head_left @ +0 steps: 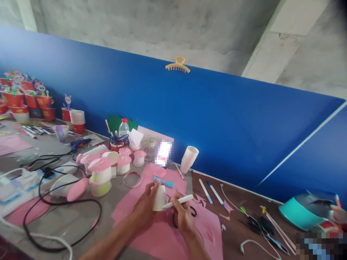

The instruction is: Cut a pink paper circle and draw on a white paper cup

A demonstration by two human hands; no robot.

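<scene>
My left hand (148,202) is wrapped round a small white paper cup (160,199), which is tilted above pink paper (157,236). In my right hand (182,213) is a white marker (184,199) with a yellow end. Its tip meets the cup near the lower edge, where a faint yellow line shows. Black scissor handles (193,211) stick out from under my right hand, the blades hidden. Just beyond the cup lies a blue glue stick (163,181).
Cups with pink paper discs (101,164) stand to the left, beside a black cable (101,213) and a power strip (16,195). A tall white cup (189,159) stands against the blue partition (230,133). Two pens (215,193), earphones and a teal container (303,213) lie right.
</scene>
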